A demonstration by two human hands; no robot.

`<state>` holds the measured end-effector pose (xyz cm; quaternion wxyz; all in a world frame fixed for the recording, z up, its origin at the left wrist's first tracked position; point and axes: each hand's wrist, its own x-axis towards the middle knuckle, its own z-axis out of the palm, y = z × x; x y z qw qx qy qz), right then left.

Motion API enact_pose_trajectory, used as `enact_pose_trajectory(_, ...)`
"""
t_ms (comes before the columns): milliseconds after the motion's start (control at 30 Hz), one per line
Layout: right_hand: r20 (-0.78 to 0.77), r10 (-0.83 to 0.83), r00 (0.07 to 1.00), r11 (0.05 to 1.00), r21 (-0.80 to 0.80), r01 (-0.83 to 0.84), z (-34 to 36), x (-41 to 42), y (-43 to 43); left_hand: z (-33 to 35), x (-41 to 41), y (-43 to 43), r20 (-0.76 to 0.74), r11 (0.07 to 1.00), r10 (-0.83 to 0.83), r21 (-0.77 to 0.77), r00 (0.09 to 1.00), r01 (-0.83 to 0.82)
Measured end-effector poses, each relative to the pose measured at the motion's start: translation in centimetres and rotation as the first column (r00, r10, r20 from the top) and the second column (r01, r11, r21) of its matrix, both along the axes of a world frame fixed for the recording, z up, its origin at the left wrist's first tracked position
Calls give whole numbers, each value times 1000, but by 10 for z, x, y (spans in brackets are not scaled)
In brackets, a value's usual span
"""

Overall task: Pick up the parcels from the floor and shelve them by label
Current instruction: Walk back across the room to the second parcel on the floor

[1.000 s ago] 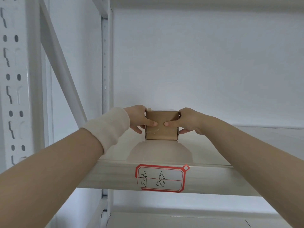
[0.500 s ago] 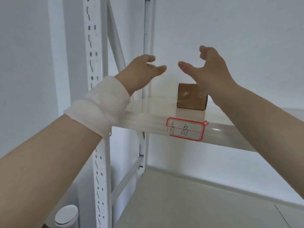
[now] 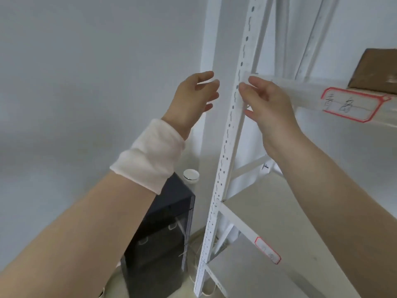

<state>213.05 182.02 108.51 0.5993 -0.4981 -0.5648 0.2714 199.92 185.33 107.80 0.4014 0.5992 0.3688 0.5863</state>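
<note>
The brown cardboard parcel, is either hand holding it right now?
No, the brown cardboard parcel sits alone on the white metal shelf, while the left hand and right hand hang open and empty.

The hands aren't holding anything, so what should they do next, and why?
Probably lower both hands and turn toward the floor for another parcel. The left hand and right hand are open and empty beside the rack upright, and the brown parcel already rests on the shelf above the red-bordered label. No floor parcel shows here.
</note>
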Motion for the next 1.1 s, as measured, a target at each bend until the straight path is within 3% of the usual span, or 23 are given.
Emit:
enact_pose_trajectory(167, -111, 250, 962, 953, -146, -264, -86, -87, -25, -84, -78, -48, 101, 964, 209, -190, 973, -188)
enact_pose_trajectory(300, -241, 409, 880, 803, -364, -472, -174, -165, -60, -170, -146, -107, 159, 879, 370, -380, 915, -289)
enact_pose_trajectory(400, -380, 440, 814, 640, -503, -581, -233, -219, -91, -234, -197, -157, 168, 757, 545, -520, 822, -395)
enact_pose_trajectory(600, -505, 480, 717, 321, -660, -679, -326, -298, -160, -319, -260, -263, 207, 507, 816, -705, 539, -496)
enact_pose_trajectory(767, -478, 619, 623, 51, -767, -639, -390, -331, -222, -376, -265, -340, 233, 320, 945, -807, 231, -497)
enact_pose_trajectory(967, -486, 733, 476, -176, -812, -557, -434, -349, -290, -438, -245, -440, 219, 119, 959, -888, -182, -443)
enact_pose_trajectory(1100, -488, 803, 343, -293, -823, -486, -448, -376, -346, -450, -244, -504, 210, 16, 889, -902, -406, -432)
